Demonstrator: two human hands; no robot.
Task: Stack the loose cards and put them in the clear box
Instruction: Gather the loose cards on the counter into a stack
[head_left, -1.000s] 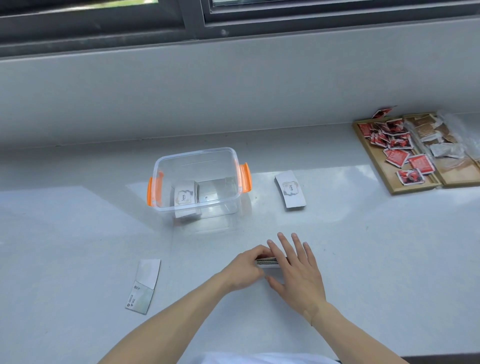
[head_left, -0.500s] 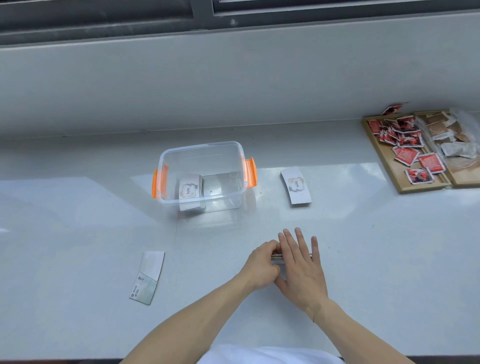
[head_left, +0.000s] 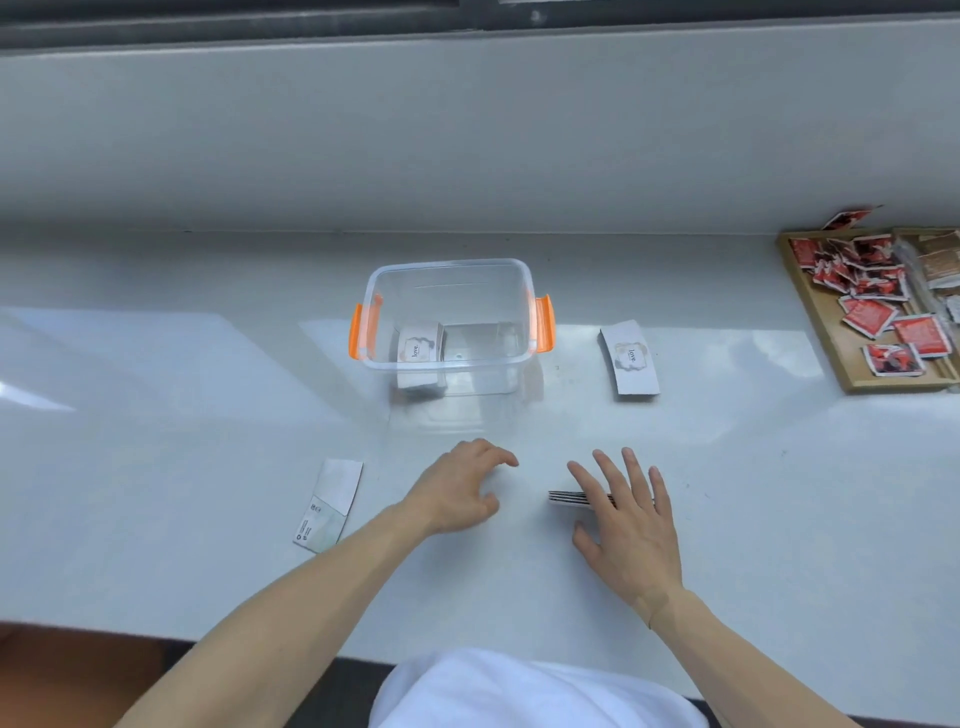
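A stack of cards (head_left: 571, 499) lay on the tabletop (head_left: 727, 519) at 6 o'clock from the clear box (head_left: 451, 325), which held one card pile (head_left: 418, 349). The right hand (head_left: 626, 519) rested on the stack, fingers spread; the left hand (head_left: 462, 488) was empty, loosely curled. Two loose cards (head_left: 630, 358) lay apart.

Both forearms are bare to the elbow, without sleeves, watch or rings. A white garment (head_left: 535, 691) shows at the bottom centre of the frame.
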